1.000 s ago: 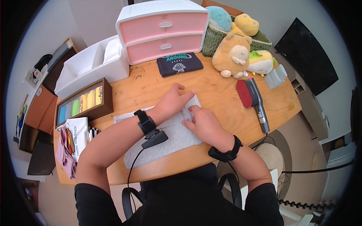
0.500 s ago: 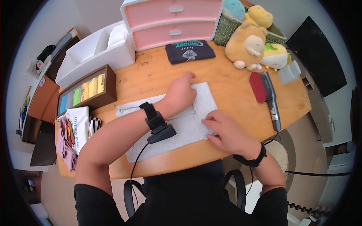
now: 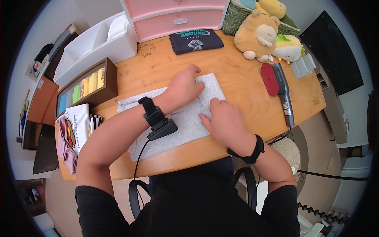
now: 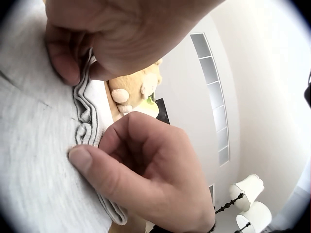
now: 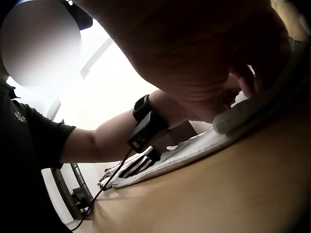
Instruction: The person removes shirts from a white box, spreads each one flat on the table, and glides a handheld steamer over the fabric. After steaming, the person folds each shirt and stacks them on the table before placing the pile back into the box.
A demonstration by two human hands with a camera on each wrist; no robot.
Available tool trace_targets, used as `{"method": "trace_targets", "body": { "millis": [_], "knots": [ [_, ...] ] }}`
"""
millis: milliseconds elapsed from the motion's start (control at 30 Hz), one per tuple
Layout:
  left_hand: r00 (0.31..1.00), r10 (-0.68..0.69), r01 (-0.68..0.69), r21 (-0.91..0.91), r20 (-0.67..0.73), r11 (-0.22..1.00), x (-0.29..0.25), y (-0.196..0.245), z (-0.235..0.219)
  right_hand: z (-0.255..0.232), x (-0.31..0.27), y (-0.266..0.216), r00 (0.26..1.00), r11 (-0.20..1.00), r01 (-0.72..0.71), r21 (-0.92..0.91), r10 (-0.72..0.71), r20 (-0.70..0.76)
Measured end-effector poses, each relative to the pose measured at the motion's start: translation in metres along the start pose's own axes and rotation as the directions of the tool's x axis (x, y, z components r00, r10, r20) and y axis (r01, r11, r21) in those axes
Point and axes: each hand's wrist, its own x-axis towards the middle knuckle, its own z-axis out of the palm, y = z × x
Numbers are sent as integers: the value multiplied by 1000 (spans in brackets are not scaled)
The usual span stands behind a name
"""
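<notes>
A light grey folded garment lies flat at the table's front, under both hands. At its far right part, my left hand pinches the layered edge between thumb and fingers, as the left wrist view shows. Nearer the front, my right hand grips the same right edge. In the left wrist view its thumb lies on top of the cloth, with the fingers curled under the edge. Several stacked layers show between the two hands. Dark camera bands sit on both wrists.
Behind stand a pink drawer unit, a white bin and a folded dark shirt. Left are a box of rolled cloths and folded clothes. Right are a corded red-and-grey brush and plush toys.
My right hand first moved right and toward the front, away from the left hand, then came back left onto the garment's edge. My left hand stays by its far part. The head view has shifted.
</notes>
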Motion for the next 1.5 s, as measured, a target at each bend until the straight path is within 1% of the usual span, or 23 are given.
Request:
{"method": "trace_targets", "body": {
  "millis": [100,200,233,400,500,633,700,733,800,833,933,1000,1033,1100,1133,1233,1300,1367,1433,1500],
  "knots": [
    [1000,26,-26,-5,-14,1000,2,-5,2,3,10,1,999,999,-43,-26,44,6],
    [999,40,-40,-26,-29,999,1,-9,3,6,9,5,999,999,-49,-23,48,-23],
    [998,44,-45,-35,-34,998,0,-8,2,6,9,4,999,998,-51,-24,51,-12],
    [1000,-6,6,-30,1,1000,1,-5,-1,-10,6,-8,998,998,-55,-35,55,3],
    [1000,9,-9,-40,1,999,-1,-3,0,5,15,-4,997,997,-72,-10,72,-18],
    [999,32,-34,-58,-31,998,-1,-8,2,14,17,-2,1000,998,15,-61,-16,-22],
    [1000,11,-12,-37,-17,999,-1,-6,1,15,19,-2,999,992,51,-115,-52,-1],
    [1000,3,-3,-28,-10,1000,-1,-5,0,16,21,-1,999,993,43,-112,-42,13],
    [992,95,-90,58,-81,994,-2,-11,4,17,25,1,999,993,30,-110,-26,37],
    [982,145,-133,106,-117,985,-3,-11,5,13,25,1,999,997,33,-69,-30,44],
    [990,113,-103,119,-83,988,-4,-12,3,2,19,2,996,997,45,66,-50,78],
    [991,104,-91,133,-89,987,-4,-12,1,1,17,6,990,983,48,177,-70,121],
    [991,97,-83,139,-91,987,-6,-12,0,-2,17,14,979,954,126,273,-164,120],
    [983,107,-88,127,-146,988,-17,-9,-12,-13,18,33,933,849,269,455,-347,97],
    [978,111,-90,121,-174,989,-25,-5,-20,-20,20,36,926,798,270,539,-369,82],
    [959,175,-139,169,-223,976,-66,4,-43,-34,27,39,928,834,303,462,-369,58],
    [944,228,-179,209,-238,961,-96,3,-50,-30,40,42,905,843,378,384,-423,37],
    [976,136,-81,299,-169,951,-137,8,-57,-21,54,46,878,833,447,327,-478,18],
    [981,87,-19,357,-175,934,-177,0,-57,-7,63,52,856,802,471,367,-516,29],
    [970,44,58,405,-238,913,-213,-6,-62,-8,72,54,832,787,493,371,-551,63]
  ]
}}
